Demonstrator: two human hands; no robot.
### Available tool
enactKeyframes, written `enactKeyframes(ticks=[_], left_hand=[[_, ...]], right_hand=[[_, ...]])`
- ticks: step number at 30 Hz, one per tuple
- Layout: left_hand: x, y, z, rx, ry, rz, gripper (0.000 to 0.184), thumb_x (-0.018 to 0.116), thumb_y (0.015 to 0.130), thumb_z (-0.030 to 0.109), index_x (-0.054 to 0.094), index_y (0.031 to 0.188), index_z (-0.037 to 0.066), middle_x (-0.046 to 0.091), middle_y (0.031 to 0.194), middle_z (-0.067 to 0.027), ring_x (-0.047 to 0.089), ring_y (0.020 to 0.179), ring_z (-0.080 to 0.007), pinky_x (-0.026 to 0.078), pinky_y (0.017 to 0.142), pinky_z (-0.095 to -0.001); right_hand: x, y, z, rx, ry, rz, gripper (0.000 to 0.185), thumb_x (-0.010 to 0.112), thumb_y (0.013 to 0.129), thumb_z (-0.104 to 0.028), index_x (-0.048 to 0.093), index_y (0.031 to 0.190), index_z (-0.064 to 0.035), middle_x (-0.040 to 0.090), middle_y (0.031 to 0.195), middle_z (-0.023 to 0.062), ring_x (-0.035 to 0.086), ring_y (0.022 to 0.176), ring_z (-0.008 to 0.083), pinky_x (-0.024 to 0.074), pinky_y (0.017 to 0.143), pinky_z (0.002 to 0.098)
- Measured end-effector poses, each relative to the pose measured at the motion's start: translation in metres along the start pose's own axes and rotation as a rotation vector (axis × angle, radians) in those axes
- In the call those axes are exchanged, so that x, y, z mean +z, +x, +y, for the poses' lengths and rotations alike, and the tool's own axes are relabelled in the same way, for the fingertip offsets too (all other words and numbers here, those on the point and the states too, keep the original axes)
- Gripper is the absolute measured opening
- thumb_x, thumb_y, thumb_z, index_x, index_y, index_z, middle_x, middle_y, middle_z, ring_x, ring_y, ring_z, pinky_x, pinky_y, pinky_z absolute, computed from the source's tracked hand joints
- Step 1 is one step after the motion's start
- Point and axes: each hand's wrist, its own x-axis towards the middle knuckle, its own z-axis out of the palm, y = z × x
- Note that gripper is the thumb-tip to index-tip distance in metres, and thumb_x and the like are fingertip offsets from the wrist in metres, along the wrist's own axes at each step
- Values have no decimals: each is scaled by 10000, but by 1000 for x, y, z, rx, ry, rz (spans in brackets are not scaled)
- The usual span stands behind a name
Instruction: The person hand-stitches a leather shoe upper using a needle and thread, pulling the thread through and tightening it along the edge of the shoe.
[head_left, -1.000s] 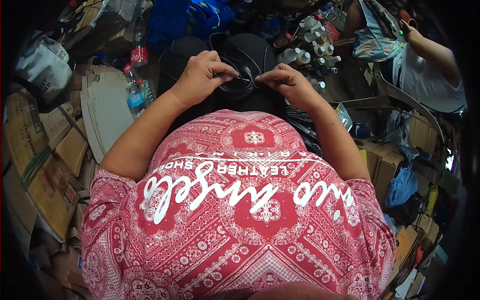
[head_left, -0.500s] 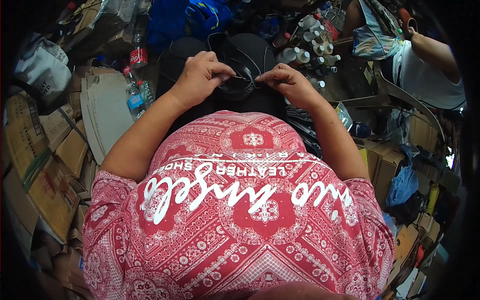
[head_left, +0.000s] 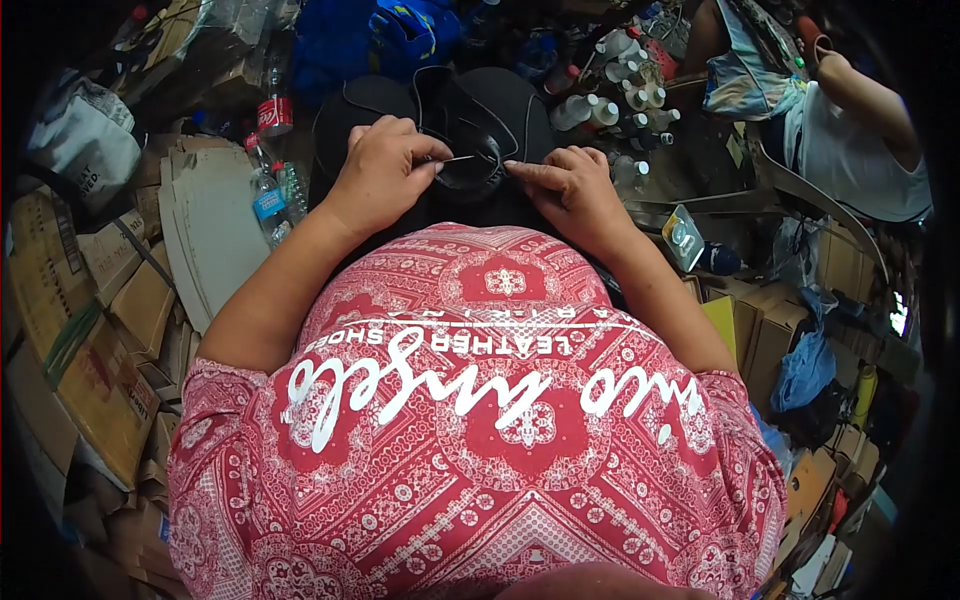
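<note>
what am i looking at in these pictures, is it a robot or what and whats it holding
There is no robot here: these are a person's bare hands. Every picture comes from one camera worn on that person's head, looking down past their red patterned shirt.

The left hand holds a thin, needle-like tool. The right hand has its fingertips at a glossy black piece in the lap; whether they pinch it is hard to tell.

Around them lie plastic bottles and flattened cardboard. Someone else in a white top is at the right of the view.
</note>
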Motion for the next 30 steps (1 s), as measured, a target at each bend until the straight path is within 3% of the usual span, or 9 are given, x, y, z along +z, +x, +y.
enactKeyframes(ticks=[4, 6, 12, 15, 25, 30], left_hand=[[6, 10, -3, -5, -126, -19, 180, 696, 737, 37, 722, 904, 99, 530, 726, -30, 506, 749, -179, 383, 685, -320], [7, 14, -1, -46, -620, -36, 208, 695, 742, 5, 728, 919, 108, 514, 727, -16, 484, 719, -165, 396, 647, -295], [9, 19, -11, 79, -230, -39, 216, 699, 748, 16, 738, 906, 158, 480, 709, -3, 462, 716, -164, 393, 672, -292], [13, 20, -12, 75, -247, -49, 209, 707, 740, 26, 739, 892, 166, 467, 694, -4, 463, 725, -167, 392, 680, -298], [18, 21, -13, 111, -154, -32, 181, 711, 738, 44, 738, 869, 165, 484, 686, 1, 464, 716, -181, 388, 677, -313], [24, 24, -14, 107, -207, -60, 165, 716, 741, 62, 738, 873, 159, 496, 680, -5, 473, 692, -178, 384, 667, -312]], right_hand=[[-1, 2, 5, 25, 57, -20, 301, 668, 783, -121, 701, 1064, -227, 547, 764, 37, 535, 777, 217, 369, 824, 381], [1, 4, 10, 140, 269, -53, 293, 661, 782, -69, 716, 1036, -205, 558, 766, 47, 557, 766, 198, 428, 766, 336], [-4, 14, 15, 249, 483, -132, 353, 599, 782, 49, 720, 1028, -172, 564, 831, 44, 577, 826, 149, 469, 772, 265], [-3, 16, 21, 214, 509, -148, 314, 607, 820, 44, 711, 1047, -145, 509, 817, 8, 511, 787, 126, 423, 743, 239], [-5, 20, 22, 238, 524, -178, 322, 597, 806, 36, 723, 1025, -164, 538, 834, 23, 540, 805, 143, 449, 765, 251], [-5, 22, 25, 287, 640, -249, 332, 591, 803, 72, 715, 1050, -113, 474, 802, -21, 468, 782, 98, 401, 743, 217]])
